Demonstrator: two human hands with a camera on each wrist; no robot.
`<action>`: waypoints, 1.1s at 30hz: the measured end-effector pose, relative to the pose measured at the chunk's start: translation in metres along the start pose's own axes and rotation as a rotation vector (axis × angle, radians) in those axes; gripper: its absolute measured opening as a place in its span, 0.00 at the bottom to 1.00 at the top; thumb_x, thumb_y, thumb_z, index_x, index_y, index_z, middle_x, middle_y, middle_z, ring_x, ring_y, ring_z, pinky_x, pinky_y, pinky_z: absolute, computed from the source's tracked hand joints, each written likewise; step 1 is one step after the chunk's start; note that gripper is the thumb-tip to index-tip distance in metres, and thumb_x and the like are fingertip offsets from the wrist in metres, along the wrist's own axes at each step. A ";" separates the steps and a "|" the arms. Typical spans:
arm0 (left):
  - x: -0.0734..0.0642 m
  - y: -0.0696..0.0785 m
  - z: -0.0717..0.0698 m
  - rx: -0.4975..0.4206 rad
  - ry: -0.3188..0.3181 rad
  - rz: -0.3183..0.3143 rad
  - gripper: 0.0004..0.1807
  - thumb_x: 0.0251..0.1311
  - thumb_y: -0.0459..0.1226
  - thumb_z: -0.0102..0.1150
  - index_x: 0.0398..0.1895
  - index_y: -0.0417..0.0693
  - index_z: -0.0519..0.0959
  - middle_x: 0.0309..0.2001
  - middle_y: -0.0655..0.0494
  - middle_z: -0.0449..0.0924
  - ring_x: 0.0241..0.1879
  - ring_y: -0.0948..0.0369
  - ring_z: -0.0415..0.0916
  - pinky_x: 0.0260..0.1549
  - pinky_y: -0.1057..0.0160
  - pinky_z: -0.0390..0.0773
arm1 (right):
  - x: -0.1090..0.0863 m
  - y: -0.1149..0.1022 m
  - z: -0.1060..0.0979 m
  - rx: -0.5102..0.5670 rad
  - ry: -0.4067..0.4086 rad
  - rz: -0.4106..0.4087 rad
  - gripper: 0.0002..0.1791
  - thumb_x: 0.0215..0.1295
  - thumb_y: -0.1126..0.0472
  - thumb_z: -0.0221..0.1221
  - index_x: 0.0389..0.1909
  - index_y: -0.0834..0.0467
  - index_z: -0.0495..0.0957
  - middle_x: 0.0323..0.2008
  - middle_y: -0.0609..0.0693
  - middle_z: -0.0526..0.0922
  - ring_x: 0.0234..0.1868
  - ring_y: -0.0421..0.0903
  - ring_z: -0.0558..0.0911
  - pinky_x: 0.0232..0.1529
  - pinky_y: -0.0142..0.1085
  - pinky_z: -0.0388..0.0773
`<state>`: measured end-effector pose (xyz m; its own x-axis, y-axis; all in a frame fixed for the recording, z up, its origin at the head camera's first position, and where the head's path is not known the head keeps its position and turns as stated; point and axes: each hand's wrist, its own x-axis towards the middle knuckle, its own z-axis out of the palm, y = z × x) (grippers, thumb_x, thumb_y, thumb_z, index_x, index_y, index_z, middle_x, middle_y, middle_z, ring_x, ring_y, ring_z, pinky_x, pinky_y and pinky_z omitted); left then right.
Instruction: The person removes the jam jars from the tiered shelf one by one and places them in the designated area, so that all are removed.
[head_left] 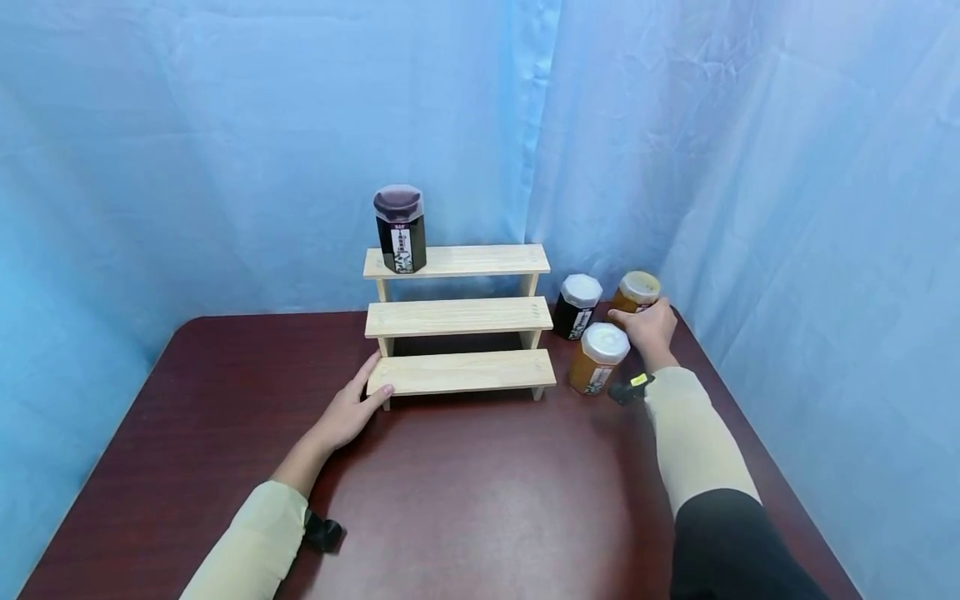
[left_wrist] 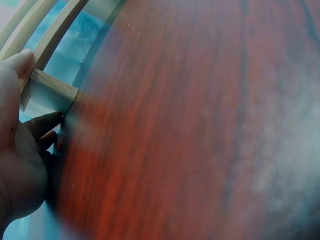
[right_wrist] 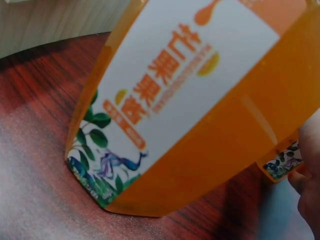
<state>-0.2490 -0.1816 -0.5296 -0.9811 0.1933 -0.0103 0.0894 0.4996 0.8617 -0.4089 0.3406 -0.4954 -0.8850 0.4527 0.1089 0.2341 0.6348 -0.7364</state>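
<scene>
A three-step wooden display stand (head_left: 459, 317) is on the dark red table. My left hand (head_left: 351, 412) grips its lower left corner, thumb over the bottom step's end and the other fingers by the side leg. At the stand's right, my right hand (head_left: 649, 330) grips the rear orange jam jar (head_left: 628, 302), which has a pale lid; the hand hides much of it. Nearer me stands another orange jar (head_left: 592, 371) with a white lid, its mango label (right_wrist: 165, 70) large in the right wrist view. A dark jar (head_left: 576, 317) stands beside these two.
On the top step's left end stands a tall dark jar (head_left: 401, 237) with a purplish lid. Light blue curtains (head_left: 300, 150) hang behind the table (head_left: 480, 500) and along its right side.
</scene>
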 end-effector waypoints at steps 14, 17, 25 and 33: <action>-0.014 -0.004 -0.005 -0.003 0.017 -0.010 0.42 0.73 0.60 0.49 0.82 0.70 0.42 0.80 0.45 0.48 0.76 0.42 0.47 0.67 0.33 0.53 | -0.011 -0.012 -0.019 0.176 -0.126 -0.090 0.68 0.56 0.42 0.73 0.81 0.59 0.35 0.76 0.67 0.53 0.75 0.62 0.56 0.72 0.55 0.54; -0.013 -0.004 -0.008 0.002 0.025 -0.012 0.42 0.72 0.61 0.49 0.82 0.71 0.42 0.80 0.45 0.48 0.76 0.42 0.47 0.66 0.32 0.53 | -0.012 -0.038 -0.037 0.256 -0.095 -0.089 0.66 0.58 0.41 0.70 0.82 0.57 0.35 0.77 0.65 0.48 0.76 0.60 0.53 0.73 0.53 0.53; -0.005 0.001 -0.009 0.008 0.021 0.015 0.42 0.73 0.61 0.48 0.83 0.70 0.41 0.79 0.44 0.49 0.76 0.41 0.49 0.66 0.33 0.54 | -0.032 -0.135 -0.063 0.443 0.071 -0.200 0.49 0.63 0.44 0.68 0.79 0.51 0.54 0.73 0.55 0.60 0.73 0.46 0.60 0.71 0.37 0.59; -0.005 0.008 -0.002 0.017 -0.003 0.015 0.43 0.73 0.60 0.48 0.83 0.67 0.41 0.79 0.41 0.50 0.75 0.39 0.50 0.66 0.32 0.55 | -0.082 -0.209 -0.028 0.630 0.043 -0.379 0.38 0.64 0.59 0.67 0.73 0.61 0.64 0.65 0.60 0.68 0.67 0.53 0.69 0.67 0.38 0.66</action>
<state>-0.2439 -0.1804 -0.5211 -0.9792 0.2030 0.0011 0.1068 0.5107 0.8531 -0.3743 0.1880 -0.3319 -0.8399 0.3059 0.4482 -0.3715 0.2779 -0.8859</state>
